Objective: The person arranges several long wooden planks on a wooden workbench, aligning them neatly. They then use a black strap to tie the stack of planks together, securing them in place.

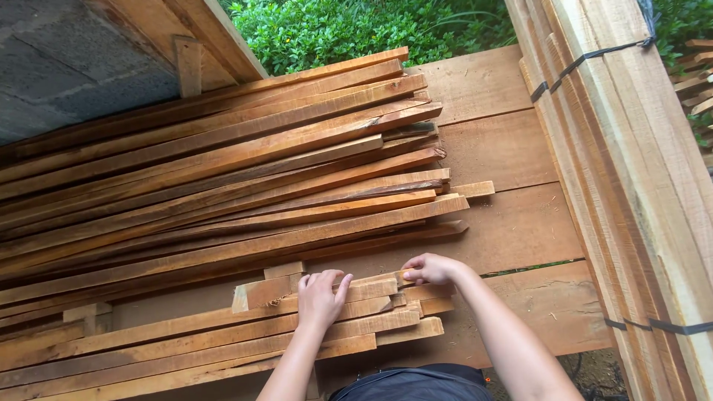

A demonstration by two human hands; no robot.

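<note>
Head view is showing us our two bare hands working on a low pile of thin, orange-brown wooden slats (223, 338) at the near edge of the wide plank worktop (512, 230). We are pressing our left hand (321, 298) flat on the top slats, fingers spread, not closing on anything. Our right hand (431, 269) is pinching the end of one short pale wooden slat (371, 286) that is lying on top of the pile. It looks like we are lining up the slat ends, so the next move is calling for a small, careful push to make the ends even.

Behind this pile a bigger heap of long reddish-brown slats (223, 171) is lying loose and fanned out. The wood is looking rough and sawn, with splintery ends. On the right, a tall bundle of pale boards tied with black straps (631, 186) is leaning close by. Green bushes (356, 30) are growing beyond.
</note>
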